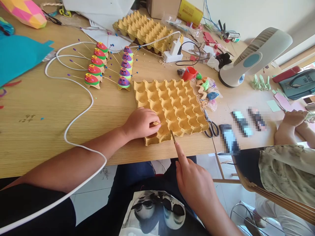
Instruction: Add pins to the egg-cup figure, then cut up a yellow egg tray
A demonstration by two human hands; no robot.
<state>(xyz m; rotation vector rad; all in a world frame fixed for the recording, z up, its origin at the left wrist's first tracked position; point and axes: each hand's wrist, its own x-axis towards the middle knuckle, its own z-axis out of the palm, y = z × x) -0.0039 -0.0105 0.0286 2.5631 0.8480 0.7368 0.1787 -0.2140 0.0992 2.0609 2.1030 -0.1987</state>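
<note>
A yellow cardboard egg tray [169, 105] lies at the table's front edge, its cups facing up. My left hand [144, 123] rests on the tray's near left part, its fingers closed on one of the cardboard peaks. In my right hand [194, 180] is a narrow knife [173, 136], with the index finger stretched along it. The blade's tip touches or nearly touches the tray's near side; the handle is hidden in the palm. Black-handled scissors [211, 127] lie beside the tray's right corner.
Painted egg-carton caterpillars [94, 65] stand behind on the left, near a white cable [91, 103] that crosses my left arm. More egg trays [145, 31] lie at the back. A fan [253, 59], phones [229, 139] and a person's hands [295, 118] are on the right.
</note>
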